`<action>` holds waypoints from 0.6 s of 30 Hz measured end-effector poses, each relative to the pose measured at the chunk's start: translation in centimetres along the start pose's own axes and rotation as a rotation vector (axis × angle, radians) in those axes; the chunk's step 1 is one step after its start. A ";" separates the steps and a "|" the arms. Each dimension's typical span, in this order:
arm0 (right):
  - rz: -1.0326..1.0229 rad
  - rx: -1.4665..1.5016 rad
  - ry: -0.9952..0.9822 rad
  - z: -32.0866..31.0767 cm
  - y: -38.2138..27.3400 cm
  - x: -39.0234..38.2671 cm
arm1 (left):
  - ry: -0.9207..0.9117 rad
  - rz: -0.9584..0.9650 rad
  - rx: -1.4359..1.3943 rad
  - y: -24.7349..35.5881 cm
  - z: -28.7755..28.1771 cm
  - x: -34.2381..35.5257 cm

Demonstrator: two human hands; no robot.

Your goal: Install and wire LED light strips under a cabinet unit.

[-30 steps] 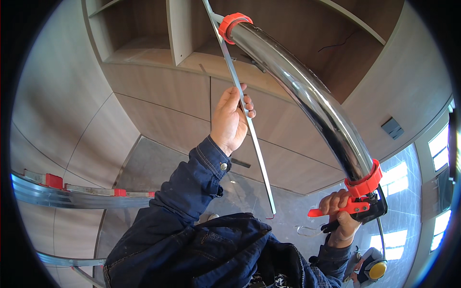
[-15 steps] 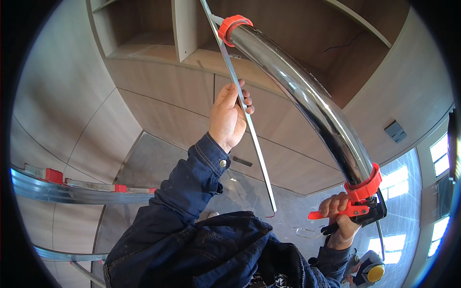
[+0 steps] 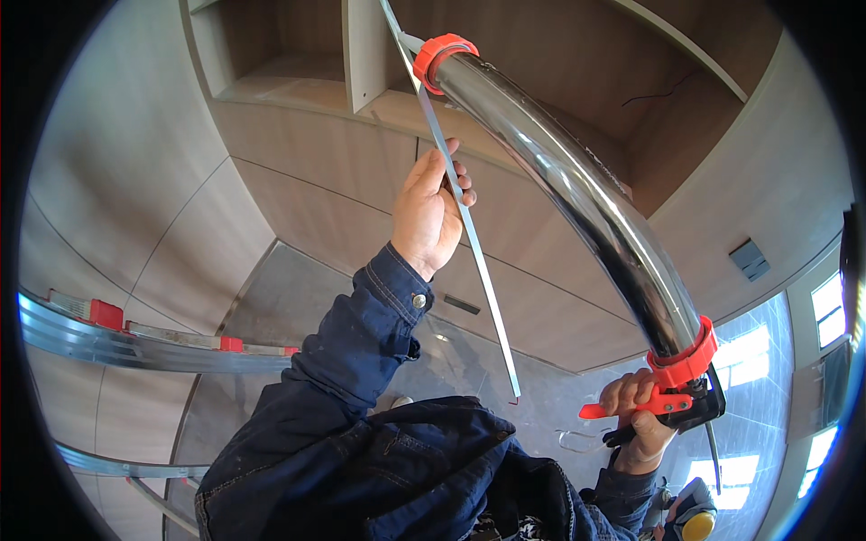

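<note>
My left hand is closed around a long, thin metal strip, holding it on a slant in front of the cabinet. My right hand grips the handle of a caulking gun at the lower right, its fingers at the red trigger. The gun has a shiny silver barrel with a red cap at each end. Its pale nozzle meets the strip near the strip's upper end; whether sealant is coming out is hidden. A thin dark-red bit shows at the strip's lower tip.
Ahead stands a wood-toned cabinet with open compartments above flat panels. A metal ladder with red parts lies across the left side. Grey floor extends below. At the lower right is another person with a yellow round item. Bright windows stand far right.
The view has shifted slightly, so the cabinet sits a little further right. Both hands keep their holds, and the gun's nozzle stays at the strip.
</note>
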State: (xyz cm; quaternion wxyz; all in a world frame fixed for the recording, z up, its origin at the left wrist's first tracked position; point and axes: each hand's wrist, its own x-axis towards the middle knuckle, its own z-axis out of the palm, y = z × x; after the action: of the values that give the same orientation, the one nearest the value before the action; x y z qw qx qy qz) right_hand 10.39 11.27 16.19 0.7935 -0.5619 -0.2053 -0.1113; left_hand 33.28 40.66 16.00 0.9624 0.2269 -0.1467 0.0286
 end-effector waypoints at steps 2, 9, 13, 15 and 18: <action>-0.005 0.015 -0.009 -0.6 0.0 -0.1 | -0.003 0.009 0.001 -0.3 0.2 -0.1; -0.009 0.008 -0.015 -1.3 -0.1 -0.2 | 0.000 0.030 0.027 -0.7 0.1 -0.1; -0.022 0.001 -0.024 -1.5 0.0 -0.1 | 0.036 0.049 0.079 -0.4 0.7 -0.3; -0.019 0.002 -0.035 -1.6 0.0 -0.1 | 0.042 0.051 0.074 -0.3 0.8 -0.3; -0.011 0.002 -0.067 -1.9 -0.2 0.0 | 0.060 0.057 0.060 0.0 0.8 -0.4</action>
State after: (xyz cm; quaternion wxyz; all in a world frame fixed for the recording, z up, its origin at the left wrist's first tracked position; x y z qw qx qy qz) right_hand 10.67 9.46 15.77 0.7862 -0.5632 -0.2351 -0.0966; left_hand 32.69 40.31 16.59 0.9579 0.2504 -0.1232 0.0674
